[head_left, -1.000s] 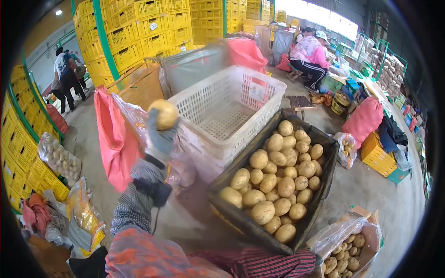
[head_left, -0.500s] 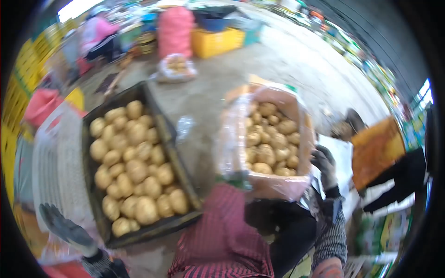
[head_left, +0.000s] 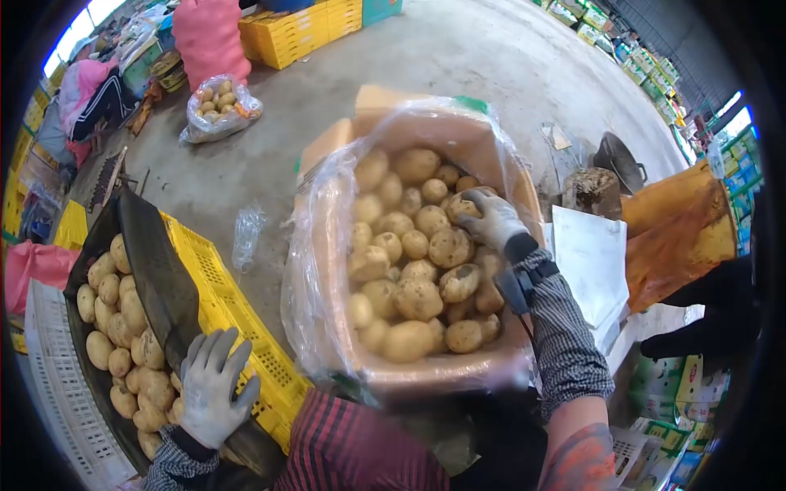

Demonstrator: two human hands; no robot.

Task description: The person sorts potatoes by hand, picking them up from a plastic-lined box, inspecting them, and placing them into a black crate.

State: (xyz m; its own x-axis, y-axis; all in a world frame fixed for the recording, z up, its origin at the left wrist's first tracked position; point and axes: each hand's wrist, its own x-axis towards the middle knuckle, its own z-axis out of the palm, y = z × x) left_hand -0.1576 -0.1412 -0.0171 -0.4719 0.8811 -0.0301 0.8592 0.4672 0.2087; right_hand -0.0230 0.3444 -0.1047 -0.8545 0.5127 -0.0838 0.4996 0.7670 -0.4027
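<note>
A cardboard box (head_left: 524,184) lined with clear plastic stands in the middle, full of potatoes (head_left: 419,299). My right hand (head_left: 494,219), in a grey-white glove, reaches over the box's right side, its fingers curled on a potato (head_left: 463,208) near the back right. To the left is a yellow crate (head_left: 237,323) with a dark liner (head_left: 160,262), holding more potatoes (head_left: 123,327). My left hand (head_left: 214,389), gloved too, is spread over the near part of this crate, beside the potatoes, with nothing in it.
A bag of potatoes (head_left: 217,110) and a pink sack (head_left: 211,41) stand at the back left, near yellow crates (head_left: 303,34). A person (head_left: 86,90) sits at the far left. White sheets (head_left: 585,262), a dark pan (head_left: 620,162) and an orange-brown board (head_left: 679,237) lie right.
My right hand has moved from outside the box onto the potatoes inside. My left hand has come from the crate's outer side to its near part. The view has shifted, bringing the box closer.
</note>
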